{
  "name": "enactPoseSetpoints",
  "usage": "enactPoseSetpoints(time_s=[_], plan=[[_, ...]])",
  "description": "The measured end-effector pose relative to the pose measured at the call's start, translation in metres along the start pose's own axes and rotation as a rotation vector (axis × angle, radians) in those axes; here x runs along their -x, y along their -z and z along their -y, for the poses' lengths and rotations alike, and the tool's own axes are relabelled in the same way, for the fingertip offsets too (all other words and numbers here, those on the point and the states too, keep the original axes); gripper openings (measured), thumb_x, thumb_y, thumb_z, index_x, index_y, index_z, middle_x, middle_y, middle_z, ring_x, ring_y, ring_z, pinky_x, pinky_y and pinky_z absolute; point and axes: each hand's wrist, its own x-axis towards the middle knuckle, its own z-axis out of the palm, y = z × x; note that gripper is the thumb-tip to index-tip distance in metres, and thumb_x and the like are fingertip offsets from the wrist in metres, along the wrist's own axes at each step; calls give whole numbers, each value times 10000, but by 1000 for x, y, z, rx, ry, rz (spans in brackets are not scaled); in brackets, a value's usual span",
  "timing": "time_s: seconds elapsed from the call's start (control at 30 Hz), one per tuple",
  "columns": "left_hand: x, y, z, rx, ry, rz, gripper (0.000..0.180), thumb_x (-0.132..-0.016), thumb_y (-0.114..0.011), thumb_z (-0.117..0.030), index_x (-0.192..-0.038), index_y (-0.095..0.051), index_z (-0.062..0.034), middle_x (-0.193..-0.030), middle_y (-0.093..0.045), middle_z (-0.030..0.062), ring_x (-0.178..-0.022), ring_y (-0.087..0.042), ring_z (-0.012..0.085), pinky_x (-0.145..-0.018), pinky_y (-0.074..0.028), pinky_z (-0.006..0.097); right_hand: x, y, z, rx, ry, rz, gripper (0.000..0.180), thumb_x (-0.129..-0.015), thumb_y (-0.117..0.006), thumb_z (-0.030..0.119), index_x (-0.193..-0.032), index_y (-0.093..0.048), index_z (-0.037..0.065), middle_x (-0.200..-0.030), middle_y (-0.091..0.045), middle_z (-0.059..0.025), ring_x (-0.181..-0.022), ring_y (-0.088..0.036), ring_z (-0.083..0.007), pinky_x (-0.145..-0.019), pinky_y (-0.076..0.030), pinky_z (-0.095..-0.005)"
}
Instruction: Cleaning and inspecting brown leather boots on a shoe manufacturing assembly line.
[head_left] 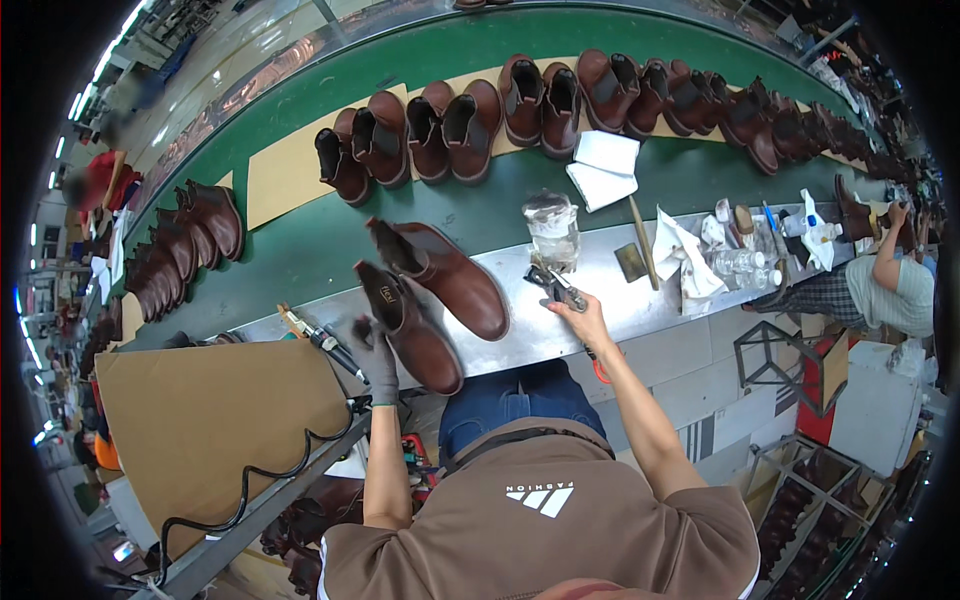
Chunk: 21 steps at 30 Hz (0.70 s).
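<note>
Two brown leather ankle boots stand at the bench's near edge in front of me. The nearer boot [418,342] is beside my left hand [374,362], which wears a grey glove with dark fingertips. Its fingers look apart and slightly blurred; whether they touch the boot's side I cannot tell. The farther boot [455,285] leans close behind, toe toward me. My right hand [583,322] is closed round a metal hand tool [560,285] with a dark head, over the metal bench edge. A red loop shows below that hand. Just beyond the tool stands a jar [552,232] with a stained top.
Boots in pairs [455,130] line the green belt [290,250] on tan card. White pads [605,165], a wooden-handled brush [640,250], crumpled cloth [685,265] and clear bottles [745,268] lie rightward. Cardboard [220,430] and a black cable flank my left arm. A co-worker [890,280] is far right.
</note>
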Motion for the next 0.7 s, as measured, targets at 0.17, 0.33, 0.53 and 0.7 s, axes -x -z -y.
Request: enactPoseSetpoints(time_s=[0.17,0.33,0.53,0.7], plan=[[-39,-16,-173,-342,-790,342,370,-841,-554,-63,-1201,-490,-9,-1193,-500,169,-1116,-486,314,-979,-370,375,-17,54,-23,54,197,-258,338,-901,-581,272,-1121,-612,18,-1011,-635,-65,-842,-564,-99,-706,-473,-289],[-69,-37,-183,-623,-934,734,407,-831,-606,-355,-1076,-535,-38,-1090,-553,136,-1049,-494,324,-870,-389,409,-41,92,-10,1113,124,-483,533,-757,-714,216,-1199,-501,8,-1069,-553,-171,-1009,-519,-329,-824,-454,-435],[-106,-72,-147,-888,-605,941,403,-869,-563,-405,-1091,-571,-69,-957,-624,121,-871,-574,327,-758,-446,366,-44,99,-10,954,37,-503,637,-673,-770,190,-1202,-474,-9,-1053,-523,-180,-1017,-500,-360,-847,-433,-443],[-113,-67,-166,267,-8,1182,313,-945,-502,-298,-894,-601,-5,-758,-592,9,-680,-549,74,-640,-437,220,-24,93,33,487,369,-569,386,-731,-724,136,-1053,-576,-17,-950,-542,-157,-878,-562,-313,-778,-440,-383]])
